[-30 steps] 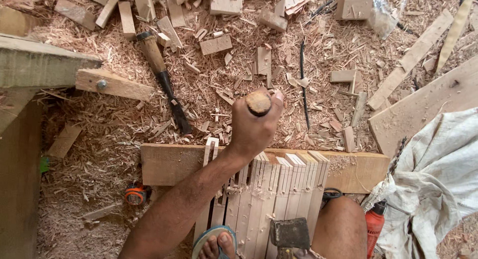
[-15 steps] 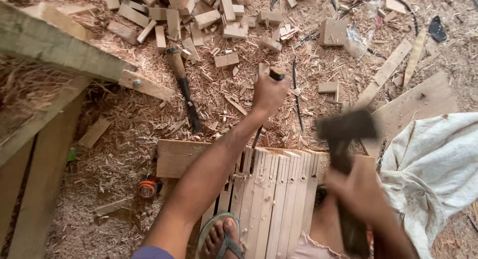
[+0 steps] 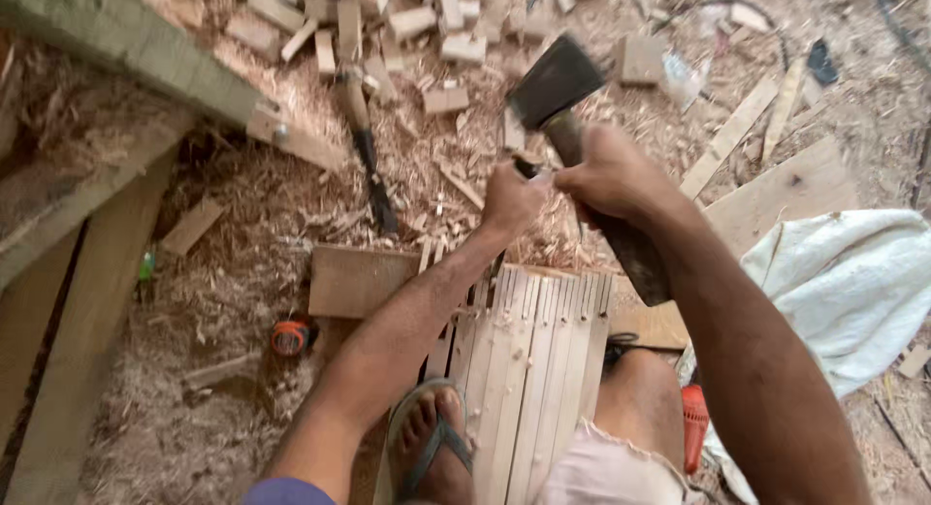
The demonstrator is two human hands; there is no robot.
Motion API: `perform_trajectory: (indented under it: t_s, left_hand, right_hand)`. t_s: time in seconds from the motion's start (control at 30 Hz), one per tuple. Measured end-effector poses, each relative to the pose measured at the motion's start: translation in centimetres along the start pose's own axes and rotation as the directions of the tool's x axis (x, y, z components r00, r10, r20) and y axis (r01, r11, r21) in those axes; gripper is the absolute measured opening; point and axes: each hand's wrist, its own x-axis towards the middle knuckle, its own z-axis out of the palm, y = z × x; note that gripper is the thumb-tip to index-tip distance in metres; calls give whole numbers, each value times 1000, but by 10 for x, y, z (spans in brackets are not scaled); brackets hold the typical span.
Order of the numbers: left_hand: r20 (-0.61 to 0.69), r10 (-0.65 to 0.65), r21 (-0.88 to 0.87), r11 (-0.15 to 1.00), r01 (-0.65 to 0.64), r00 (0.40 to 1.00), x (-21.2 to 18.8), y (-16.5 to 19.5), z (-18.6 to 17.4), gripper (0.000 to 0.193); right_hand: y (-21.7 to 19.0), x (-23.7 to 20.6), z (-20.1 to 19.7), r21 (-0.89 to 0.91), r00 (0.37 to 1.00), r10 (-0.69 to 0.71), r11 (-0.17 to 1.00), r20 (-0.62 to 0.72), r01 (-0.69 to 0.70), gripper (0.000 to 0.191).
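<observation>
Left hand [image 3: 511, 196]: closed on thin dark stick, upright above slat bundle's [image 3: 529, 369] far edge.
Right hand [image 3: 609, 175]: gripping hatchet [image 3: 582, 136].
Risk: blade close beside left fingers, likely cut if swing strays.

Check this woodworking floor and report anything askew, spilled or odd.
Wood shavings and short offcut blocks lie scattered across the ground. A wooden-handled chisel lies loose among them. The left hand grips a tool just below the right hand's raised dark hatchet.
</observation>
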Motion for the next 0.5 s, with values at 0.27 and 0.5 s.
perform_trajectory:
  t_s: [0.27, 0.5]
  left_hand:
    - [123, 114, -145, 985, -96, 986, -79, 88, -34, 14]
    - [-184, 582, -201, 766, -610, 792, -94, 82, -47, 19]
  right_hand:
    - [137, -114, 38, 458, 978, 81, 889, -191, 16, 11]
    - [234, -189, 131, 759, 948, 318, 623, -24, -190, 40]
